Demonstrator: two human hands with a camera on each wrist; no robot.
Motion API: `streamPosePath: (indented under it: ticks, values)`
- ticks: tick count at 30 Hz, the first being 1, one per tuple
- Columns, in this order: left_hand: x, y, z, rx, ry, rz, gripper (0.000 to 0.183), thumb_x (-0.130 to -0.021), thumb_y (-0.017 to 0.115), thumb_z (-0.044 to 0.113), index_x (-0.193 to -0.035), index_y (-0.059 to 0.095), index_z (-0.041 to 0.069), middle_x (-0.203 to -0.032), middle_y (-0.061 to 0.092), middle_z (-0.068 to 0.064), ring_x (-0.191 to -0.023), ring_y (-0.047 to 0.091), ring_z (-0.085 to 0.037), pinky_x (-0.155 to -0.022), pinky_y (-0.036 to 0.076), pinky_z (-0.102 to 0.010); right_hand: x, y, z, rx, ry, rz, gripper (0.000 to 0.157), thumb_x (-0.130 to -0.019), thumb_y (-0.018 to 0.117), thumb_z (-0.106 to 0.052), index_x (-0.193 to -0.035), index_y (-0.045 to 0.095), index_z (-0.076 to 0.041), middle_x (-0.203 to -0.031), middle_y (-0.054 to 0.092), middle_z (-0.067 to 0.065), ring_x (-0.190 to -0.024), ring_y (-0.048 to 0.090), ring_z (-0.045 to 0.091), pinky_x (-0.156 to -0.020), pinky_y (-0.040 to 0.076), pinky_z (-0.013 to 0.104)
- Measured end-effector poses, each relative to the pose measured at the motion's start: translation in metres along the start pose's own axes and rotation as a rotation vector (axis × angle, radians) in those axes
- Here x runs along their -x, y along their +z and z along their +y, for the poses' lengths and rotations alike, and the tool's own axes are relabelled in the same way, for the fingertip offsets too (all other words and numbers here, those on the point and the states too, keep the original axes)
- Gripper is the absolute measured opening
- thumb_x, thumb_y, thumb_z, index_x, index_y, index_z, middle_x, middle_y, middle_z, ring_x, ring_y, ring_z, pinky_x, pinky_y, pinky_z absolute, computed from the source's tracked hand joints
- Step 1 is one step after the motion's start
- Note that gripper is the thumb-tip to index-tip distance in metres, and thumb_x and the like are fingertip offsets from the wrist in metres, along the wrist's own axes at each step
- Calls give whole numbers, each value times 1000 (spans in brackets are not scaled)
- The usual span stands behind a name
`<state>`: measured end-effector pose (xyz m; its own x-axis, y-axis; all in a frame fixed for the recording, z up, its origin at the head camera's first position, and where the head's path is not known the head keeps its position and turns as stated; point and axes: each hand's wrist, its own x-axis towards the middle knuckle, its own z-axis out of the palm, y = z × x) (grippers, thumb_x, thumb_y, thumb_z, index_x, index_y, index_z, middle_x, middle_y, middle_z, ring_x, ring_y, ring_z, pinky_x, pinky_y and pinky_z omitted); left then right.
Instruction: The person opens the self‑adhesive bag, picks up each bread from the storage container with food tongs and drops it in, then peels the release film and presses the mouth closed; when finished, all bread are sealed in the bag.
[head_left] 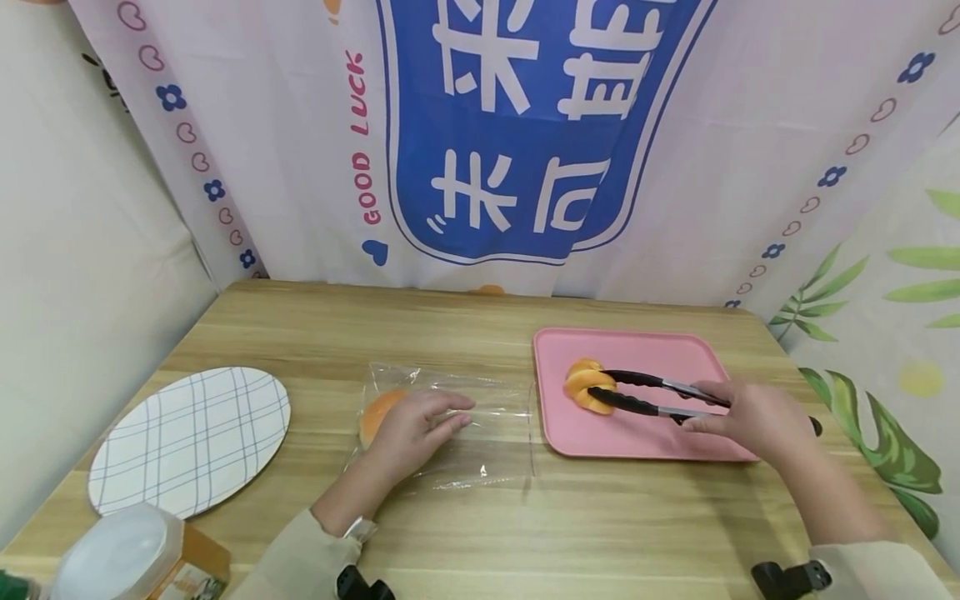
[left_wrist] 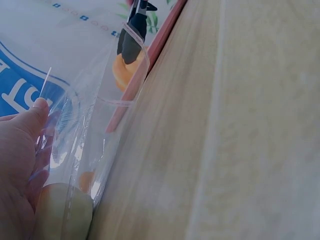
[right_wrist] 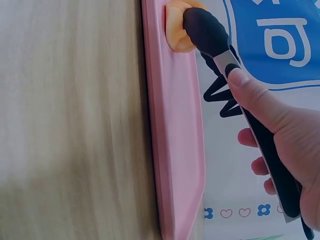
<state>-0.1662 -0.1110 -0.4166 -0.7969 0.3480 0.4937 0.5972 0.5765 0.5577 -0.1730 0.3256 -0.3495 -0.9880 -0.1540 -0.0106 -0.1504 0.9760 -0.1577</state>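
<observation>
My left hand (head_left: 423,425) is over a clear plastic bag (head_left: 495,454), its thumb and fingers close together on the film. In the left wrist view the film of the bag (left_wrist: 107,100) passes between thumb and fingers. A round bun (head_left: 377,414) lies inside the bag's left end, partly hidden by the hand. My right hand (head_left: 757,417) grips black-and-silver tongs (head_left: 667,386). Their black tips close around a twisted bread roll (head_left: 581,383) over the left part of a pink tray (head_left: 645,442). In the right wrist view the tongs (right_wrist: 207,32) press the roll (right_wrist: 177,30) from both sides.
A white checked oval mat (head_left: 195,442) lies on the left of the wooden table (head_left: 600,533). At the front left corner stands a jar with a whitish lid (head_left: 120,550), beside a green cap (head_left: 13,586). A printed cloth (head_left: 300,167) hangs behind the table.
</observation>
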Motion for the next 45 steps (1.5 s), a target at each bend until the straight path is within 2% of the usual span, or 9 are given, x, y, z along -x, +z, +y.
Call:
streamPosePath:
  ticks: [12,16,18,22,24,28,31,39,45]
  values:
    - [0,1,1,-6,8,9,17,-87,73,19,-101,75,10,-104,76,-2,-102,70,-21,-92,57,-40,19,-6,-7,-61,-38,70,79,-71,78,-62,-128,65,-10,-117,68,25,-105,63,48,-75,52,58]
    - [0,0,2,-7,-14,-5,18,-88,73,21,-102,75,10,-105,76,-2,-104,70,-21,-93,56,-40,26,-8,-16,-59,-94,92,75,-67,80,-61,-123,69,-12,-104,74,15,-90,68,32,-69,54,49]
    - [0,-1,2,-7,-22,-10,19,-88,72,21,-103,75,10,-106,75,-2,-105,70,-21,-94,56,-40,28,-8,-22,-48,-126,93,72,-66,81,-60,-121,70,-14,-92,74,4,-79,63,20,-62,51,38]
    - [1,-2,2,-2,-28,-14,19,-89,72,22,-103,75,10,-106,75,-2,-105,70,-21,-95,56,-40,29,-5,-37,-49,-165,64,67,-66,82,-58,-120,71,-19,-92,72,-5,-74,55,10,-59,42,27]
    - [1,-2,2,-1,-26,-10,19,-89,72,22,-103,75,10,-106,76,-2,-104,70,-21,-94,56,-40,28,-3,-43,-54,-183,55,65,-66,82,-57,-119,71,-21,-95,72,-6,-75,54,8,-60,41,26]
    - [1,0,0,-1,-18,2,19,-88,72,21,-103,75,10,-105,76,-2,-103,70,-21,-93,56,-40,26,3,-54,-51,-227,75,63,-64,83,-55,-117,72,-21,-103,74,-5,-83,62,10,-63,46,28]
    - [1,1,1,1,-15,12,18,-88,73,20,-103,75,10,-105,76,-2,-102,70,-21,-92,57,-40,24,7,-61,-38,-259,105,63,-63,84,-54,-116,73,-20,-106,75,-3,-94,70,19,-68,54,34]
    - [0,-1,5,1,-36,15,19,-88,72,22,-103,75,11,-106,75,-2,-104,70,-21,-93,57,-41,22,8,-73,-39,-320,139,62,-63,84,-54,-114,74,-20,-104,76,-4,-98,71,24,-81,58,43]
    - [0,-2,6,5,-33,17,18,-88,72,22,-104,75,12,-107,75,-2,-105,69,-21,-93,56,-41,19,14,-84,-31,-313,143,63,-63,84,-55,-115,73,-21,-104,76,-3,-99,71,24,-79,58,43]
